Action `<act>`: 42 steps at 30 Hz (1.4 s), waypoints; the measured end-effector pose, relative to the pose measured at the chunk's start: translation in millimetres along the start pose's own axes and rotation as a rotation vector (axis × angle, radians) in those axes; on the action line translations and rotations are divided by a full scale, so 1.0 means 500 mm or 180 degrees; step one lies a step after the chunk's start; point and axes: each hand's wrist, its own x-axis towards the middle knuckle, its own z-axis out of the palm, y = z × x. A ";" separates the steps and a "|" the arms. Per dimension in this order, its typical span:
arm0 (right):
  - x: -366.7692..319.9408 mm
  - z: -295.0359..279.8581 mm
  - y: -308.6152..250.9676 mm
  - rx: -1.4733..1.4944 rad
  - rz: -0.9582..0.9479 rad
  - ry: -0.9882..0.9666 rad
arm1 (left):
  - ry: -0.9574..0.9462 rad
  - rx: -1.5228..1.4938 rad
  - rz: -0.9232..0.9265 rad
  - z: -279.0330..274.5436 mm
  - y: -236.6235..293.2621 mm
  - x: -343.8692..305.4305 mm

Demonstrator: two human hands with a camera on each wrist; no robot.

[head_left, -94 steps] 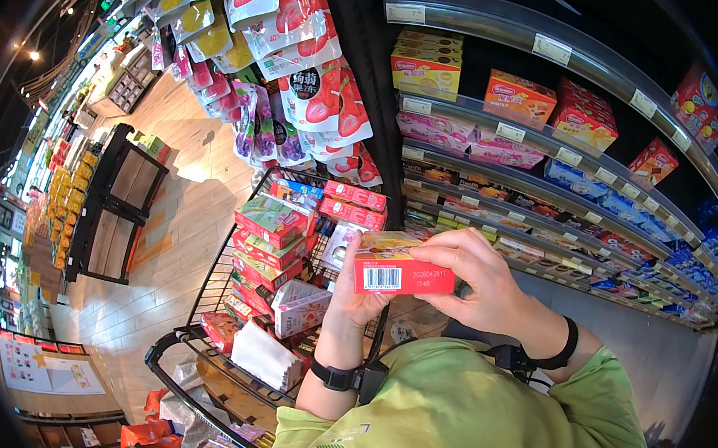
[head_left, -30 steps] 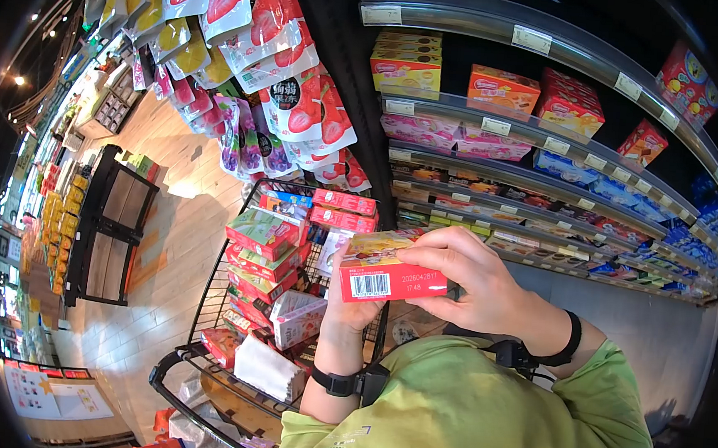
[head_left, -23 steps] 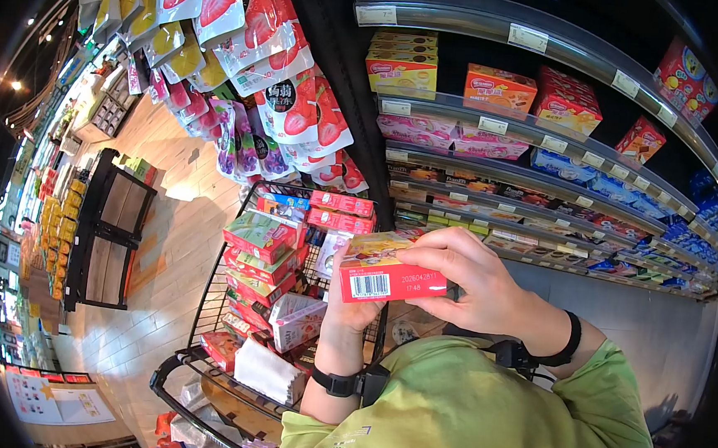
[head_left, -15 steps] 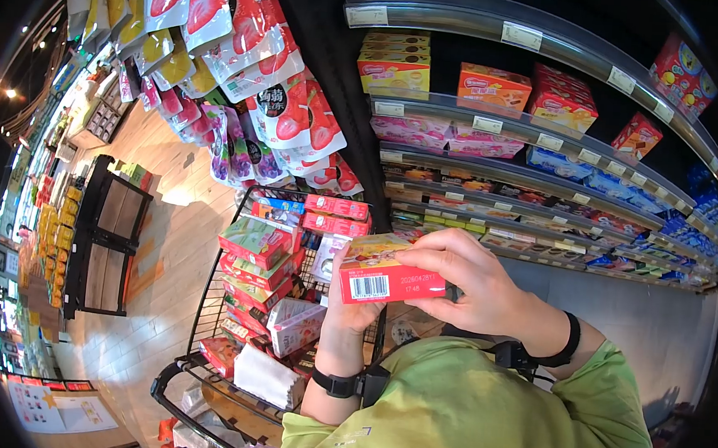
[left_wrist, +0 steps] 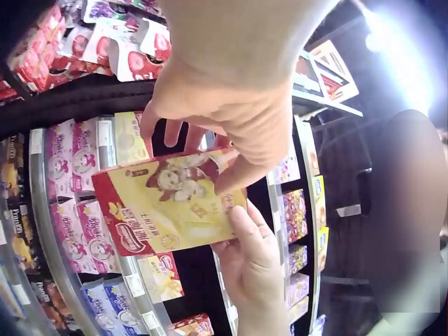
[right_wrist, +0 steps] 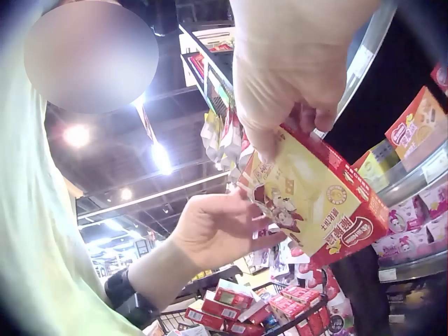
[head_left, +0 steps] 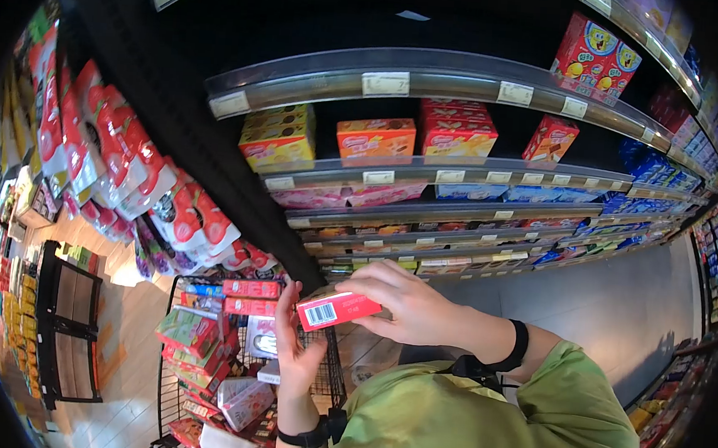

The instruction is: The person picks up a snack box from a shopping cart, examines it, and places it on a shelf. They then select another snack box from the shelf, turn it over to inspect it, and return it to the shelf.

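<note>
Standing in a shop aisle beside long curved shelves (head_left: 468,88), on pale wooden floor (head_left: 119,374) at one side and smooth grey floor (head_left: 613,283) at the other. Passing hanging strawberry pouches (head_left: 188,222) at the left, next to a black upright post (head_left: 166,119). Facing yellow boxes (head_left: 278,135), an orange box (head_left: 376,139) and stacked red-and-yellow boxes (head_left: 458,135) along one shelf, with price tags on the rails.

Gripping a small red and yellow box (head_left: 338,312) in the right hand (head_left: 399,302), with thumb and fingers closed around one end. Holding it up in front of the body, near the trolley (head_left: 333,376), and turning its red barcode side upward to the head view. Showing its yellow face, printed with cartoon figures, to both wrist views.

Keeping the left hand (head_left: 299,345) wide at the other end of the box, with fingers mostly straight and thumb apart; not quite telling whether any fingertip is pressing on the card.

Leaning red cartons (head_left: 189,329) in a pile inside the trolley, beside a white-and-pink carton (head_left: 244,403) and a white folded item (head_left: 227,446). Wearing a green shirt (head_left: 478,428) and a black band on each wrist.
</note>
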 end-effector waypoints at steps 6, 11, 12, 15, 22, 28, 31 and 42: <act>0.001 -0.074 0.094 0.0189 -0.0157 -0.0176 | 0.0206 0.0390 -0.0106 0.108 0.018 0.063; 0.000 -0.219 0.203 -0.0383 -0.0073 0.0082 | 0.0237 0.0685 -0.0098 0.158 -0.011 0.097; -0.007 -0.250 0.249 -0.0874 0.0076 0.0305 | 0.0298 0.0691 -0.0157 0.166 -0.018 0.103; -0.038 -0.338 0.385 -0.2137 0.0474 0.1044 | 0.0426 0.0664 -0.0056 0.195 -0.033 0.127; -0.081 -0.418 0.502 -0.2440 0.0663 0.1017 | 0.0485 0.0484 -0.0073 0.280 -0.057 0.176; -0.092 -0.442 0.550 -0.1803 0.0286 0.1122 | 0.0614 0.0542 -0.0030 0.335 -0.043 0.197; -0.081 -0.452 0.558 -0.1283 0.0328 0.1297 | 0.0625 0.0612 -0.0054 0.350 -0.041 0.205; -0.063 -0.512 0.407 -0.0311 0.0033 0.0504 | -0.0042 0.2453 0.0713 0.361 -0.031 0.186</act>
